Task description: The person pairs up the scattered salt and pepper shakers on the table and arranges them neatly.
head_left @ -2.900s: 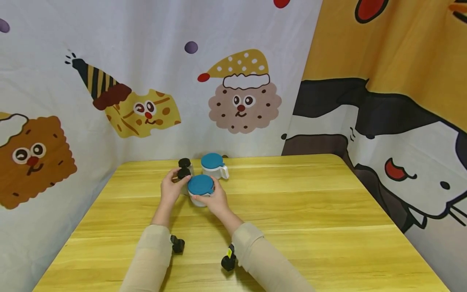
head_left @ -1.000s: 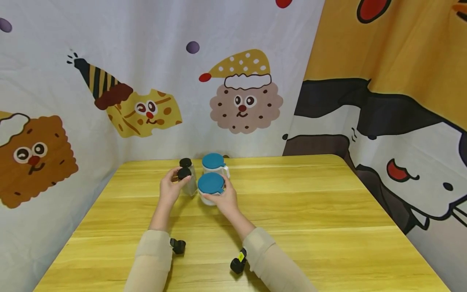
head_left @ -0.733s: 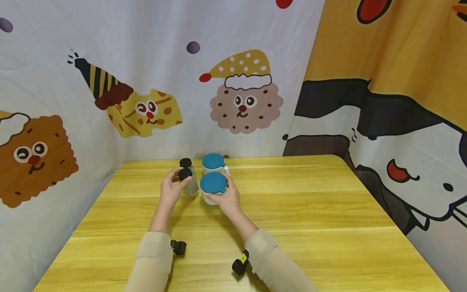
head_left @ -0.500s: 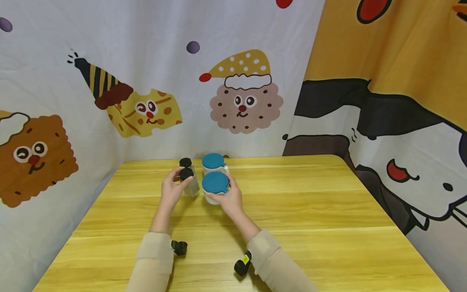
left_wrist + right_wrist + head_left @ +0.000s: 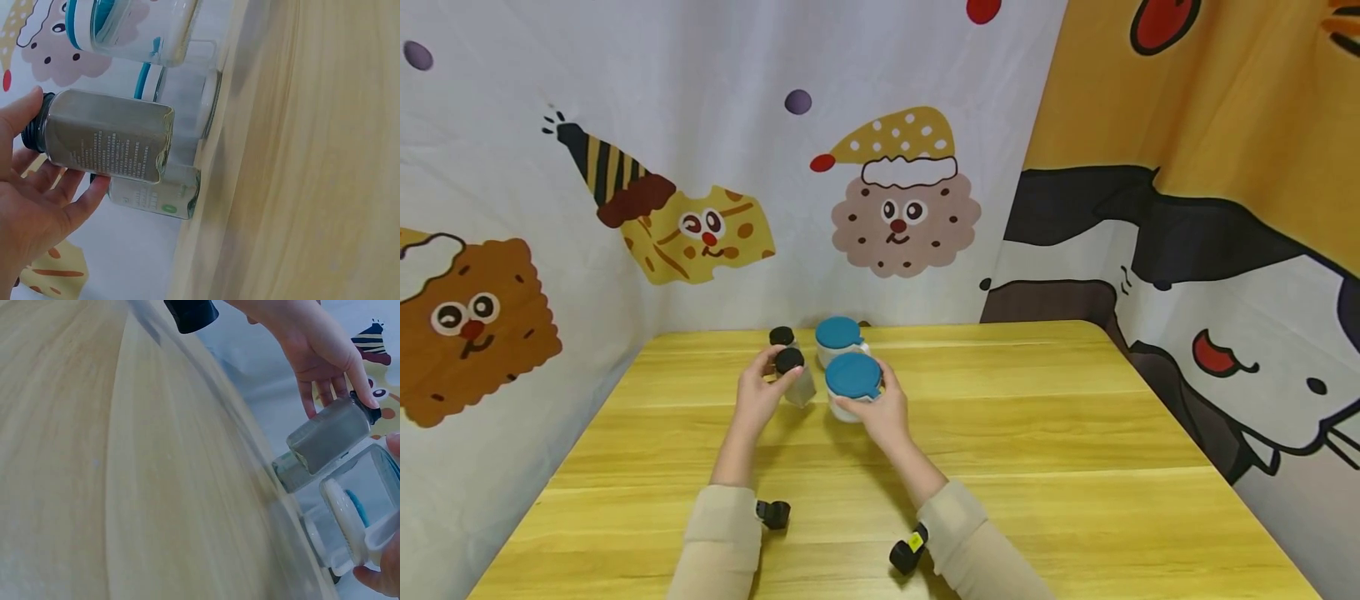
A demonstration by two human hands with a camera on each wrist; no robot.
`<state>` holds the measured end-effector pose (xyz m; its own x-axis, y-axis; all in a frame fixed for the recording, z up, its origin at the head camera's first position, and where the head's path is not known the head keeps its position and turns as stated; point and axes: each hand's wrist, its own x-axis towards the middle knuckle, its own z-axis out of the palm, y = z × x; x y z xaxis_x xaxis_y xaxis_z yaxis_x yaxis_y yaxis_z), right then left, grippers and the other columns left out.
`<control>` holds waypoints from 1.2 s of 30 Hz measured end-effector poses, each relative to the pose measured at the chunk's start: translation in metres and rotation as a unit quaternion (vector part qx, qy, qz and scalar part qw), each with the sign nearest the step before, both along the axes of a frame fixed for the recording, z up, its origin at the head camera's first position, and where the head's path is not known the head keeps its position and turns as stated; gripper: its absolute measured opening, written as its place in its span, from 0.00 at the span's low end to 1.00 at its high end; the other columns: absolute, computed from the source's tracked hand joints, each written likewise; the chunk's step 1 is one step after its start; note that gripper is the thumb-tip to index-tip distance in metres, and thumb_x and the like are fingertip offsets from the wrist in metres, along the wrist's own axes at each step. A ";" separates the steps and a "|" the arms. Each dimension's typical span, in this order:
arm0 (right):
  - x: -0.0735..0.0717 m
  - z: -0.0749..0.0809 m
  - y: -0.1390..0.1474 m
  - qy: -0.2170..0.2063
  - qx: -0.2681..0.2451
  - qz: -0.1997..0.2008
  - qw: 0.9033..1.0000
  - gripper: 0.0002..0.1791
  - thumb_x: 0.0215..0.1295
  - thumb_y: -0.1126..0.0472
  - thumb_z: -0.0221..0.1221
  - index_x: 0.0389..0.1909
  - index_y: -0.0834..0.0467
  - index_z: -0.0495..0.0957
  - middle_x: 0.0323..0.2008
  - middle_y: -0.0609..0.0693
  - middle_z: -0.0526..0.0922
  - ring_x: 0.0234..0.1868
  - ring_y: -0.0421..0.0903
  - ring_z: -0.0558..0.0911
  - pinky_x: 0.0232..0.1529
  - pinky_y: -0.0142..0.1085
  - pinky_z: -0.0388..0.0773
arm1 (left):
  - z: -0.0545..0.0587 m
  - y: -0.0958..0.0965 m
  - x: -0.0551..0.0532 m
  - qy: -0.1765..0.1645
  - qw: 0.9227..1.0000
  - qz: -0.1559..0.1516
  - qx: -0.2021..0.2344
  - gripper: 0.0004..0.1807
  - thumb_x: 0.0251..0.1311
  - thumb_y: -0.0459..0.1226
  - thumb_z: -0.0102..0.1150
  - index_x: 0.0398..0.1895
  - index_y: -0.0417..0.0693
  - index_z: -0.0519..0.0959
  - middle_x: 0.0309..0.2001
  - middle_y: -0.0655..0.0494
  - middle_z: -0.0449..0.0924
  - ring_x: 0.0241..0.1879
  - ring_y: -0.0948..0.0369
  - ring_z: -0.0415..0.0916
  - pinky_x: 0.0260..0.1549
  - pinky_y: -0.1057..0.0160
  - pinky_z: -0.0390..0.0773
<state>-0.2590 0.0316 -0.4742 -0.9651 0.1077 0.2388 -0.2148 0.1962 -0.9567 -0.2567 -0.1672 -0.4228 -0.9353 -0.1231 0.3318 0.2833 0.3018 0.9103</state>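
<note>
A clear square bottle (image 5: 106,134) with a black cap and small printed text hangs tilted in my left hand (image 5: 758,398), gripped near its cap by thumb and fingers. My right hand (image 5: 883,414) grips a clear jar (image 5: 853,377) with a blue lid, thumb in front and fingers round the right side. In the left wrist view, the bases of both held things are off the table. Behind the held bottle stands a second black-capped bottle (image 5: 782,336). A second blue-lidded jar (image 5: 838,333) with a white handle stands behind the held jar, partly covered by it.
The wooden table (image 5: 1060,433) reaches back to a cartoon-printed curtain (image 5: 715,100). A black wrist camera (image 5: 775,514) sits at the left cuff, and another wrist camera (image 5: 907,552) at the right.
My right hand has carried the front jar to the right, away from the bottle. My left hand has shifted slightly right with its bottle. The two rear containers have stayed put.
</note>
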 end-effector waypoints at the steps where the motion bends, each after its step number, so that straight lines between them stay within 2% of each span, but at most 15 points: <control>1: 0.001 0.001 0.001 0.000 -0.002 -0.001 1.000 0.51 0.40 0.54 0.78 0.67 0.58 0.64 0.60 0.54 0.73 0.60 0.52 0.70 0.58 0.51 0.67 | 0.006 0.002 0.004 -0.008 1.000 -0.003 0.000 0.25 0.57 0.30 0.66 0.57 0.31 0.73 0.50 0.33 0.75 0.46 0.46 0.71 0.37 0.71 0.72; 3: 0.001 0.003 0.003 0.000 -0.003 -0.006 1.000 0.50 0.40 0.54 0.78 0.67 0.56 0.65 0.59 0.53 0.73 0.60 0.52 0.70 0.58 0.51 0.67 | 0.016 0.006 0.013 -0.009 1.000 -0.011 -0.002 0.25 0.58 0.28 0.64 0.58 0.27 0.71 0.51 0.31 0.74 0.46 0.45 0.71 0.36 0.74 0.71; 7: 0.003 0.005 0.006 0.006 -0.005 -0.015 1.000 0.49 0.39 0.55 0.79 0.66 0.56 0.66 0.59 0.52 0.74 0.60 0.51 0.71 0.58 0.51 0.67 | 0.020 0.009 0.017 -0.019 1.000 -0.017 -0.006 0.25 0.60 0.29 0.62 0.59 0.29 0.70 0.52 0.32 0.73 0.46 0.46 0.70 0.37 0.73 0.72; 11: 0.006 0.006 0.010 0.009 -0.007 -0.021 1.000 0.49 0.39 0.55 0.79 0.66 0.55 0.67 0.59 0.53 0.74 0.60 0.52 0.71 0.58 0.52 0.66 | 0.021 0.011 0.018 -0.013 1.000 -0.025 -0.012 0.24 0.60 0.29 0.63 0.59 0.31 0.71 0.51 0.33 0.74 0.46 0.46 0.71 0.39 0.67 0.74; 14: 0.007 0.007 0.014 0.008 -0.009 -0.026 1.000 0.48 0.40 0.55 0.79 0.65 0.53 0.67 0.59 0.52 0.74 0.60 0.52 0.70 0.58 0.53 0.66 | 0.012 0.011 0.012 -0.008 0.999 -0.033 -0.009 0.25 0.59 0.30 0.64 0.59 0.31 0.71 0.51 0.34 0.75 0.47 0.46 0.72 0.39 0.64 0.74; 19: 0.009 0.009 0.020 0.010 -0.019 -0.031 0.999 0.47 0.41 0.56 0.78 0.65 0.53 0.67 0.59 0.52 0.74 0.61 0.52 0.70 0.59 0.54 0.65 | -0.009 0.007 0.000 -0.015 0.999 -0.033 -0.003 0.26 0.58 0.33 0.66 0.59 0.37 0.73 0.51 0.39 0.76 0.46 0.50 0.72 0.38 0.66 0.73; 23: 0.010 0.011 0.025 0.009 -0.025 -0.039 0.999 0.47 0.40 0.58 0.78 0.65 0.53 0.67 0.59 0.52 0.74 0.61 0.52 0.69 0.59 0.54 0.64 | -0.012 0.008 -0.001 -0.008 0.999 -0.034 -0.005 0.26 0.58 0.34 0.66 0.60 0.39 0.73 0.50 0.41 0.76 0.45 0.51 0.71 0.38 0.66 0.73; 26: 0.011 0.013 0.029 0.004 -0.025 -0.047 0.999 0.47 0.40 0.58 0.78 0.65 0.53 0.68 0.59 0.52 0.74 0.61 0.52 0.70 0.59 0.53 0.65 | -0.008 0.011 0.002 -0.004 0.999 -0.040 -0.004 0.26 0.58 0.33 0.65 0.60 0.39 0.72 0.52 0.40 0.75 0.46 0.50 0.71 0.39 0.63 0.73; 30: 0.013 0.015 0.033 0.005 -0.023 -0.053 0.998 0.47 0.39 0.57 0.79 0.65 0.53 0.67 0.59 0.52 0.74 0.61 0.52 0.70 0.59 0.53 0.65 | 0.010 0.019 0.015 0.002 0.998 -0.053 -0.013 0.24 0.59 0.30 0.63 0.59 0.35 0.72 0.54 0.37 0.73 0.47 0.47 0.71 0.40 0.61 0.73; 33: 0.014 0.016 0.037 0.007 -0.020 -0.056 0.998 0.47 0.40 0.57 0.78 0.65 0.54 0.67 0.59 0.53 0.74 0.61 0.52 0.70 0.59 0.53 0.65 | 0.023 0.025 0.024 0.001 0.998 -0.062 -0.022 0.24 0.60 0.29 0.62 0.59 0.32 0.71 0.55 0.36 0.72 0.47 0.46 0.71 0.40 0.64 0.73; 36: 0.014 0.017 0.040 0.007 -0.016 -0.062 0.998 0.48 0.40 0.57 0.78 0.66 0.55 0.66 0.59 0.54 0.73 0.61 0.53 0.70 0.59 0.53 0.66 | 0.028 0.029 0.027 -0.003 0.997 -0.069 -0.019 0.24 0.60 0.28 0.62 0.58 0.31 0.71 0.53 0.36 0.72 0.46 0.47 0.70 0.39 0.68 0.73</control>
